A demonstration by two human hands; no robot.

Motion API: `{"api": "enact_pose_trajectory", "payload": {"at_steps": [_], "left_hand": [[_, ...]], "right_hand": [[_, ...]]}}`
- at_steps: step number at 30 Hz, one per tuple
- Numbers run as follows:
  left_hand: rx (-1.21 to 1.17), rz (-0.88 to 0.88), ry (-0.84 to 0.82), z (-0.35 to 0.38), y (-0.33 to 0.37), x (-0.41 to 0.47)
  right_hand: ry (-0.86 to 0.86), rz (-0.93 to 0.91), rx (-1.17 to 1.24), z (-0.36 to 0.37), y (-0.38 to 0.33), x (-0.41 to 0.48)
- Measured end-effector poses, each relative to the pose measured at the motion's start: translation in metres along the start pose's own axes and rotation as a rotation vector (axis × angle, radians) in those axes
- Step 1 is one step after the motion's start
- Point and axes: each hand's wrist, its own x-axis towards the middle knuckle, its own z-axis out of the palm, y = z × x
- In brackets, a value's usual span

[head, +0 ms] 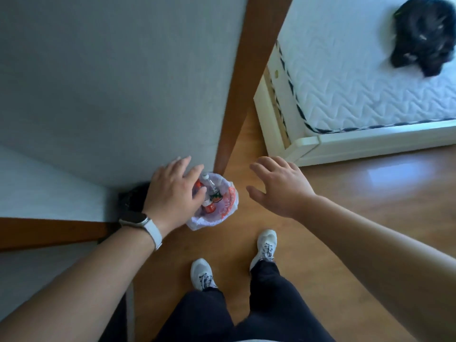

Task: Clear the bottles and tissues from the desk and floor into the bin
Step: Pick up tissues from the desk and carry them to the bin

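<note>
The left hand (172, 191) hangs over the bin (230, 206) with fingers spread and loose, grasping nothing; a watch (134, 221) on a pale strap sits at its wrist. The right hand (278, 186) is out to the side of the bin, palm down, fingers splayed and empty, above the bare wooden floor (370, 193). In the bin lies a clear bottle (211, 187) with a white cap, its label orange and green but too blurred to read, among other pieces with red labels (210, 208), equally unreadable. The bin's white bag liner carries red print I cannot make out. The bin stands on the floor, tucked into the corner where the grey wall (111, 82) meets a brown wooden post (246, 82). The person's pale shoes (266, 245) stand just short of it. Open floor runs to the right as far as the white frame of the bed (370, 82), where something black and fluffy (424, 33) lies on the quilted mattress.
</note>
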Motion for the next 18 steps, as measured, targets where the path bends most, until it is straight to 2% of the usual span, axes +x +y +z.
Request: {"api": "enact_pose_trajectory", "payload": {"at_steps": [5,11,18], "left_hand": [[0.06,0.142,0.021,-0.057,0.043,0.008],[0.104,0.288,0.1,-0.096,0.106,0.023],[0.123,0.448,0.15,-0.117,0.219,0.041]], "right_hand": [[0.088,0.126,0.027,-0.058,0.019,-0.045],[0.147,0.254,0.049,-0.095,0.059,-0.107],[0.272,0.338,0.071,-0.132,0.121,-0.193]]}}
